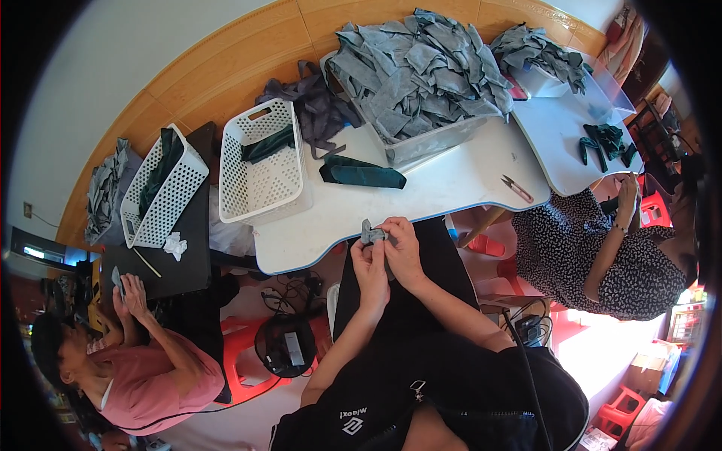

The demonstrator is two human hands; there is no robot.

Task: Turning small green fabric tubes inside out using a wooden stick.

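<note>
A small grey fabric piece (369, 232) is bunched up between my two hands, just off the front edge of the white table (451, 177). My left hand (370, 272) pinches it from below and the left. From the right, my right hand (404, 252) closes on the same piece, thumb and fingertips meeting near the left ones. Part of the cloth is hidden behind the fingers. Beyond my hands, a dark green velvet-like strip (362, 174) lies folded on the table. Thread snips (517, 189) rest farther right, near the table's edge.
A large bin (432, 145) heaped with grey fabric pieces stands at the back. Left of it are dark purple strips (310, 101) and a white perforated basket (259, 192). One person in pink (162, 357) works at left, another in a patterned dress (583, 252) at right.
</note>
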